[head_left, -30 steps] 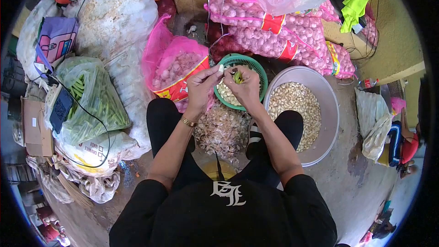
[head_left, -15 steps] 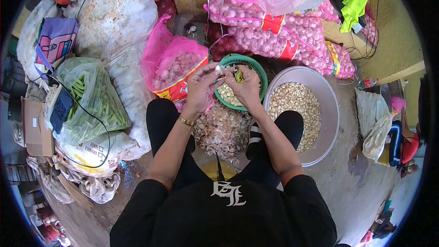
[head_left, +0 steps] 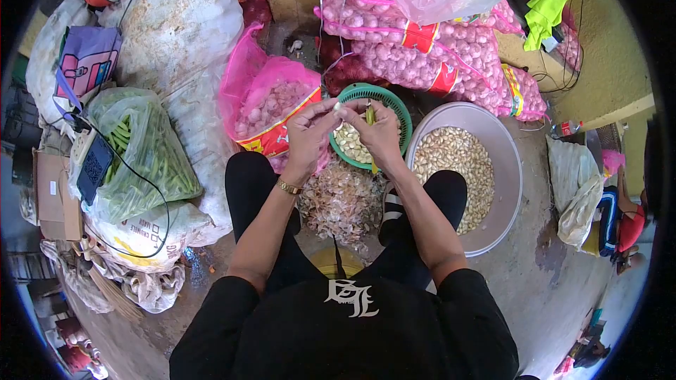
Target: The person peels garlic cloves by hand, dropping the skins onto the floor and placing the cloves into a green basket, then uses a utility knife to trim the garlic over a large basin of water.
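Note:
My left hand (head_left: pixel 308 137) pinches a pale garlic clove (head_left: pixel 337 107) between thumb and fingertips. Close beside it, my right hand (head_left: pixel 381 135) is closed around a small yellow-green-handled knife (head_left: pixel 370 114); its blade is hard to make out. Its fingertips meet the clove. Both hands hover over a green plastic basket (head_left: pixel 400 104) that holds peeled cloves (head_left: pixel 351 142). Beneath, between my legs, lies a heap of papery garlic skins (head_left: pixel 338 200). To the right, a large pale basin (head_left: pixel 516 176) contains many cloves (head_left: pixel 451 162).
An open pink mesh bag (head_left: pixel 239 74) of garlic leans left of the basket. Stacked full garlic bags (head_left: pixel 443 56) stand behind. At left are big white sacks (head_left: pixel 179 28) and a clear bag of green pods (head_left: pixel 151 148). A plastic bottle (head_left: pixel 565 128) lies far right.
My right hand has turned slightly, so the knife handle now stands more upright and its lower end shows below the palm. The left hand still pinches the clove, with its fingers shifted slightly.

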{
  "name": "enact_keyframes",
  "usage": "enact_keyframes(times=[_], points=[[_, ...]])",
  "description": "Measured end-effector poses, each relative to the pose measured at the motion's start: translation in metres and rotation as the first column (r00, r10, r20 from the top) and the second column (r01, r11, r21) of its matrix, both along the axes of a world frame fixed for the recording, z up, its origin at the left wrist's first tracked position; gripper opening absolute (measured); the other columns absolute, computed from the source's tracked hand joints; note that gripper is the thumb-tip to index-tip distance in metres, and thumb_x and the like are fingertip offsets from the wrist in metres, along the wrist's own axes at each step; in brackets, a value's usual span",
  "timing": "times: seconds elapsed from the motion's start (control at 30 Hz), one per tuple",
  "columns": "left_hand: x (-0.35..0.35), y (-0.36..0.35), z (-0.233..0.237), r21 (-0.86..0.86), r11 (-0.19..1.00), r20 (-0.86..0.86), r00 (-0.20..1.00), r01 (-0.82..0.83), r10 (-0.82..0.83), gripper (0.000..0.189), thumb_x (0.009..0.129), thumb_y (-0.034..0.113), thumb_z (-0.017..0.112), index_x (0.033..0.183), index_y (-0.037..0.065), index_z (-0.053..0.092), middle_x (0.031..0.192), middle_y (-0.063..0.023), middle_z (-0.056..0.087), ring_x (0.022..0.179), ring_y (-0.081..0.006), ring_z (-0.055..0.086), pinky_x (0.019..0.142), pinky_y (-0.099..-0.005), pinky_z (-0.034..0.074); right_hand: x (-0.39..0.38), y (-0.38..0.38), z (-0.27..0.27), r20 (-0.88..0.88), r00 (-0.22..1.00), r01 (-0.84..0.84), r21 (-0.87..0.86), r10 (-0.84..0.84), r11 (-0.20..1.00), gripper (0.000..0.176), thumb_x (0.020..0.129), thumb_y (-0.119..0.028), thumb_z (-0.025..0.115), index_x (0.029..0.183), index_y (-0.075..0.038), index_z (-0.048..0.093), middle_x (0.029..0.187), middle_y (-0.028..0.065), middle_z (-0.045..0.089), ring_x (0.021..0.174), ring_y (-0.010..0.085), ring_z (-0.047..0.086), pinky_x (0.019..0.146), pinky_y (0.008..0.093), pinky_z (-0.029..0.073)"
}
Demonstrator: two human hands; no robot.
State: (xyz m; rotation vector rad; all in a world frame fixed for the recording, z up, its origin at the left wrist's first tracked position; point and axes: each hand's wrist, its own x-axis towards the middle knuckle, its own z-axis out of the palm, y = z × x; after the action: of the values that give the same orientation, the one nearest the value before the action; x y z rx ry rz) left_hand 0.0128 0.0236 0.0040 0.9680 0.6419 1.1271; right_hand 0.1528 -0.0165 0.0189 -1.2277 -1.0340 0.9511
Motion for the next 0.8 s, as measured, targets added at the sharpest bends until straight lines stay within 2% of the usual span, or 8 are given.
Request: enact_keyframes(times=[0.23, 0.3, 0.47, 0.57, 0.63, 0.7, 0.77, 0.8], points=[[-0.004, 0.001, 0.002, -0.005, 1.0, -0.027, 1.0, -0.009, 0.009, 0.027, 0.089, -0.001, 0.065, 0.116, -0.005, 0.062, 0.106, -0.0093, 0.068, 0.094, -0.0139, 0.066, 0.083, -0.0277, 0.057, 0.002, 0.001, -0.007, -0.006, 1.0, 0.004, 0.047, -0.004, 0.999, 0.016, 0.091, -0.015, 0.069, 0.098, 0.0, 0.071, 0.086, 0.0005, 0.069, 0.078, 0.0045, 0.058, 0.071, 0.0219, 0.046], [-0.004, 0.002, -0.001, 0.012, 1.0, -0.027, 1.0, -0.012, 0.012, 0.026, 0.089, -0.002, 0.064, 0.115, -0.005, 0.062, 0.106, -0.0092, 0.068, 0.094, -0.0136, 0.066, 0.083, -0.0275, 0.057, 0.002, 0.001, -0.005, 0.169, 0.985, 0.008, 0.054, -0.017, 0.998, 0.017, 0.092, -0.015, 0.068, 0.098, 0.0, 0.072, 0.085, -0.0004, 0.068, 0.076, 0.004, 0.057, 0.069, 0.0212, 0.046], [-0.002, 0.001, -0.007, 0.08, 0.997, -0.039, 0.999, -0.019, 0.022, 0.026, 0.089, -0.003, 0.063, 0.115, -0.005, 0.062, 0.106, -0.0079, 0.067, 0.092, -0.0115, 0.065, 0.081, -0.025, 0.055, 0.005, 0.001, -0.013, 0.17, 0.985, 0.006, 0.038, -0.012, 0.999, 0.015, 0.092, -0.013, 0.067, 0.096, 0.001, 0.071, 0.082, -0.0016, 0.067, 0.072, 0.0034, 0.056, 0.065, 0.0204, 0.045], [-0.001, 0.002, -0.01, 0.146, 0.989, -0.075, 0.997, -0.01, 0.021, 0.026, 0.09, -0.003, 0.062, 0.115, -0.006, 0.062, 0.107, -0.0076, 0.066, 0.091, -0.0102, 0.065, 0.08, -0.023, 0.054, 0.006, -0.001, -0.009, 0.21, 0.978, 0.012, -0.011, -0.01, 1.0, 0.013, 0.091, -0.011, 0.065, 0.093, 0.002, 0.07, 0.079, -0.0013, 0.065, 0.07, 0.0031, 0.055, 0.063, 0.02, 0.044], [-0.003, 0.001, -0.006, 0.361, 0.933, -0.292, 0.951, 0.006, 0.107, 0.027, 0.09, -0.003, 0.062, 0.116, -0.006, 0.061, 0.108, -0.0077, 0.065, 0.091, -0.0092, 0.064, 0.08, -0.0214, 0.052, 0.006, 0.0, -0.01, 0.224, 0.975, 0.017, -0.05, -0.005, 0.999, 0.013, 0.091, -0.01, 0.064, 0.091, 0.002, 0.069, 0.077, -0.0009, 0.064, 0.069, 0.0031, 0.055, 0.062, 0.02, 0.044], [-0.002, 0.003, -0.01, 0.363, 0.932, -0.276, 0.957, 0.015, 0.092, 0.027, 0.09, -0.003, 0.062, 0.117, -0.006, 0.061, 0.109, -0.0079, 0.064, 0.093, -0.0098, 0.064, 0.082, -0.0224, 0.053, 0.003, 0.003, -0.015, 0.158, 0.985, 0.06, 0.085, -0.073, 0.995, 0.012, 0.087, -0.009, 0.066, 0.082, 0.003, 0.068, 0.063, -0.0034, 0.058, 0.058, 0.0027, 0.047, 0.052, 0.0222, 0.038], [-0.001, 0.003, -0.013, 0.366, 0.93, -0.26, 0.962, 0.022, 0.079, 0.028, 0.09, -0.004, 0.061, 0.118, -0.006, 0.061, 0.11, -0.008, 0.064, 0.094, -0.0103, 0.064, 0.084, -0.0234, 0.053, 0.0, 0.004, -0.014, 0.06, 0.996, 0.068, 0.079, -0.073, 0.995, 0.013, 0.087, -0.009, 0.066, 0.083, 0.003, 0.068, 0.063, -0.0027, 0.058, 0.058, 0.0028, 0.047, 0.052, 0.0222, 0.038], [0.002, 0.001, -0.012, 0.233, 0.972, -0.134, 0.991, 0.007, 0.025, 0.027, 0.09, -0.004, 0.061, 0.118, -0.006, 0.061, 0.11, -0.0088, 0.064, 0.095, -0.0117, 0.064, 0.086, -0.0252, 0.054, -0.001, 0.003, -0.013, -0.037, 0.997, 0.076, 0.073, -0.073, 0.994, 0.013, 0.086, -0.009, 0.066, 0.083, 0.003, 0.068, 0.062, -0.0021, 0.057, 0.058, 0.0029, 0.047, 0.052, 0.0222, 0.038]])
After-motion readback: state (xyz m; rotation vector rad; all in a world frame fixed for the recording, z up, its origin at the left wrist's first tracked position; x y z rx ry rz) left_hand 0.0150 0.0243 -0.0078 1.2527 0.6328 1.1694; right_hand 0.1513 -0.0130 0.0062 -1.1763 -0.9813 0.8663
